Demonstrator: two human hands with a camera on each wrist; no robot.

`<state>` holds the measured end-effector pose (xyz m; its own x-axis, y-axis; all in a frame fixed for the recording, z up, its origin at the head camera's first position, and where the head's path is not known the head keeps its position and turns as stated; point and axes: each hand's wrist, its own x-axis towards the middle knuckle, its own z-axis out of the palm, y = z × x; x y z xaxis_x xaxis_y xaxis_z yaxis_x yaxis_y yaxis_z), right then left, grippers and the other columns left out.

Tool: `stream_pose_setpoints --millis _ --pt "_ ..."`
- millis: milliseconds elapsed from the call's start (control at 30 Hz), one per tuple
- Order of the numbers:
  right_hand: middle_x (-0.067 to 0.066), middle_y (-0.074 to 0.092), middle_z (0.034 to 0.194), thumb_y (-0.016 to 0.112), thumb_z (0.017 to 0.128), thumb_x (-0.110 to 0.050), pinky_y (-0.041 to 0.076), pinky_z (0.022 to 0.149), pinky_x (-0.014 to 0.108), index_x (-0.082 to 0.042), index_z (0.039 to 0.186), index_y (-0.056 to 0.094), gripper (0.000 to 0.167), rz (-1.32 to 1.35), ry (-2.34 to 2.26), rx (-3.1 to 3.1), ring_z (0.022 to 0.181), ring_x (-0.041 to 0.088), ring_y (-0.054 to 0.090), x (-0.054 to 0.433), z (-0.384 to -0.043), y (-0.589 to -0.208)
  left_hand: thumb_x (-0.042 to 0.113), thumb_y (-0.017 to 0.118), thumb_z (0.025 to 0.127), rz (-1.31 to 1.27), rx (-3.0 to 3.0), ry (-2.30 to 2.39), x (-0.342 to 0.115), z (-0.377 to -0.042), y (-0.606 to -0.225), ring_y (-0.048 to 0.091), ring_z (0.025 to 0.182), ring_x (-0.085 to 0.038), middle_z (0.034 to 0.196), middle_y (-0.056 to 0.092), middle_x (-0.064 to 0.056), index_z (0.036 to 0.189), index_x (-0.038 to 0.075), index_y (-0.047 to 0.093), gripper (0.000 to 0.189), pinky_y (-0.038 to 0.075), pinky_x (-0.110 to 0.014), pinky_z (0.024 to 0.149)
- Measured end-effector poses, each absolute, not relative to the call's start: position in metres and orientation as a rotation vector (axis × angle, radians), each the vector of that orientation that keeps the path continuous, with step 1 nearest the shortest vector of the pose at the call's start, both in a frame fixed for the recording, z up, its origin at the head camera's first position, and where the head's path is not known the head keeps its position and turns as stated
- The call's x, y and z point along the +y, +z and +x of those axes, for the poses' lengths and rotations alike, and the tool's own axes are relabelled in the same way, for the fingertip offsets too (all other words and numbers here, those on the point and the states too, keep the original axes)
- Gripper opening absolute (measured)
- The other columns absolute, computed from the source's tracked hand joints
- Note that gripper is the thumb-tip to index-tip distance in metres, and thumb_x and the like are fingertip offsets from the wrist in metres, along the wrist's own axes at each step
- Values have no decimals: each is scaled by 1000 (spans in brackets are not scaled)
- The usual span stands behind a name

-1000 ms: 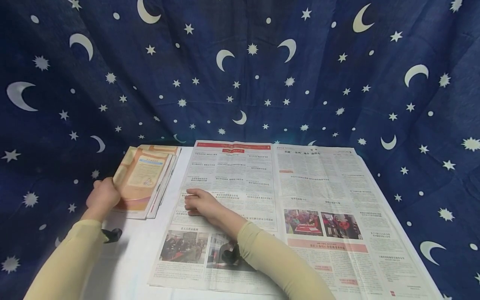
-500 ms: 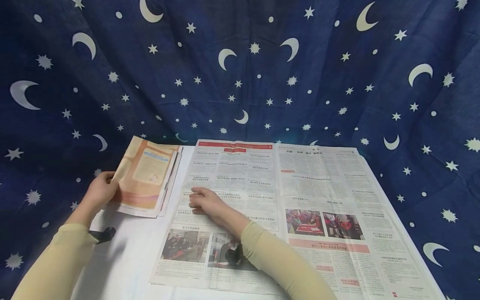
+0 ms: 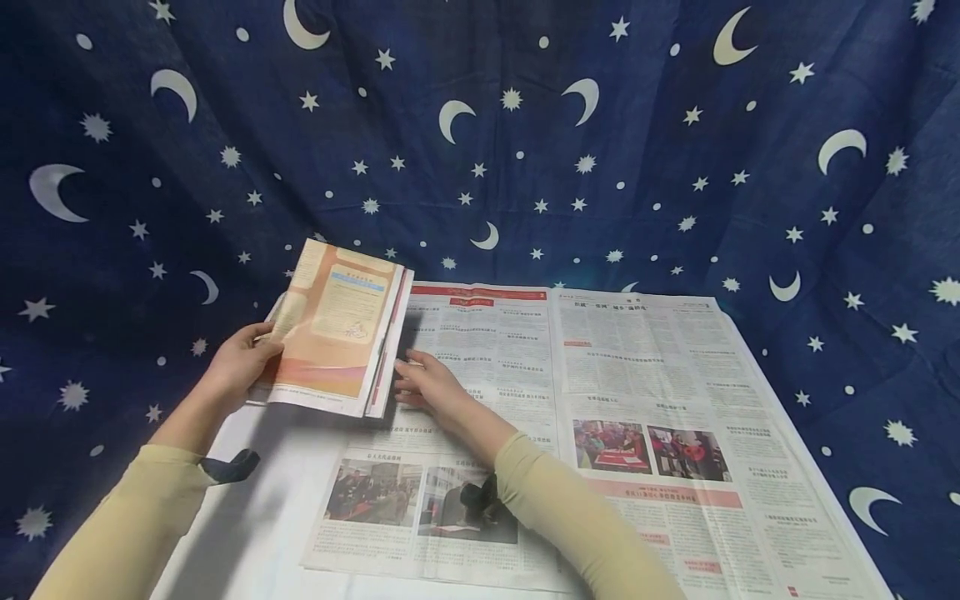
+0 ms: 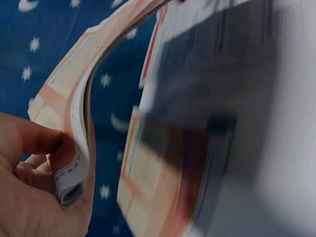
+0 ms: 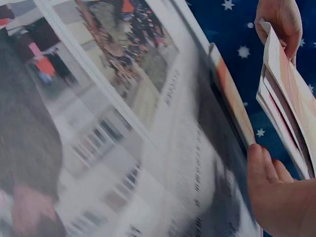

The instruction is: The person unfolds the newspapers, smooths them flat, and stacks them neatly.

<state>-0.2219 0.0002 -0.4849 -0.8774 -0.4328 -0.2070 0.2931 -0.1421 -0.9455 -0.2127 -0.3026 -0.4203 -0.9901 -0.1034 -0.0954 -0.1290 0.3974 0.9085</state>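
My left hand (image 3: 243,360) grips the left edge of an orange-covered magazine (image 3: 322,325), thumb on the cover. The magazine is tilted above the table, with several page layers showing along its right side. In the left wrist view the magazine (image 4: 74,123) bends in a curve from the thumb. Another orange-covered magazine (image 4: 153,168) lies below it on the table. My right hand (image 3: 435,387) is over the newspaper, its fingers extended right at the held magazine's right edge. From the right wrist view, the right fingers (image 5: 261,165) look straight.
A newspaper (image 3: 637,392) lies spread over the middle and right of the white table (image 3: 232,517). Behind and at both sides hangs a dark blue curtain (image 3: 525,225) with moons and stars. Small black straps (image 3: 232,467) sit at the wrists.
My left hand has lifted the magazine from the left of the table and carried it rightward, its right side now over the newspaper. My right hand has shifted slightly right and up.
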Motion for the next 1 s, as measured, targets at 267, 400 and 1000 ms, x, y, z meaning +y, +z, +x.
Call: stream_pose_setpoints --millis 267,400,1000 --pt "14 67 124 68 97 -17 60 86 38 -1 155 35 69 -70 -2150 1776 107 27 71 31 -230 -477 8 47 107 -102 2490 1762 -244 -215 -433 61 100 -7 143 48 -34 154 -12 25 56 51 -16 81" --pt "15 68 125 65 96 -14 61 84 36 -2 152 41 62 -39 -2073 1972 106 27 72 55 -233 -482 11 46 108 -124 2474 1680 -216 -215 -442 59 119 -28 146 47 -31 158 -5 24 58 50 -32 98" --pt "15 67 130 60 99 -15 61 82 33 -6 157 32 65 99 -1786 2367 104 24 72 167 -216 -488 1 44 97 95 2166 1728 -120 -215 -474 69 100 -26 134 60 -19 163 8 21 70 58 -37 82"
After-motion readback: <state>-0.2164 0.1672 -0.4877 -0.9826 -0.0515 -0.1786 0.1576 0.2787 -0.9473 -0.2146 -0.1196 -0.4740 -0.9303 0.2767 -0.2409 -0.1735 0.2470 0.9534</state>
